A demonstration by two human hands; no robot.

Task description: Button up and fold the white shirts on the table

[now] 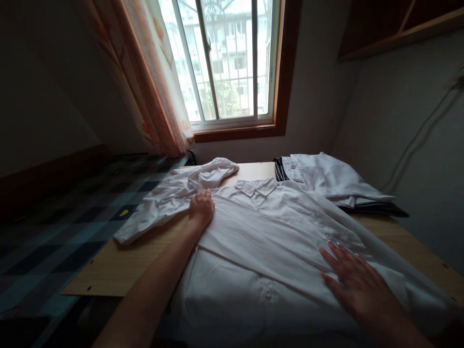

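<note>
A white collared shirt [253,227] lies spread over a light wooden board [112,266], its collar toward the window. One sleeve crosses the shirt's front diagonally; the other white sleeve [170,188] stretches out to the left. My left hand [202,207] rests at the shirt's left shoulder, its fingers curled down on the cloth; whether they pinch the fabric is hard to see. Lower right, my right hand [353,278] is over the crossing sleeve with fingers spread and nothing held.
Folded white clothing [329,176] with dark striped cloth beneath sits at the board's back right. A checkered bed cover [90,212] borders the board on the left. Behind are a curtain [148,77] and a window [232,67]; a wooden shelf [406,41] hangs upper right.
</note>
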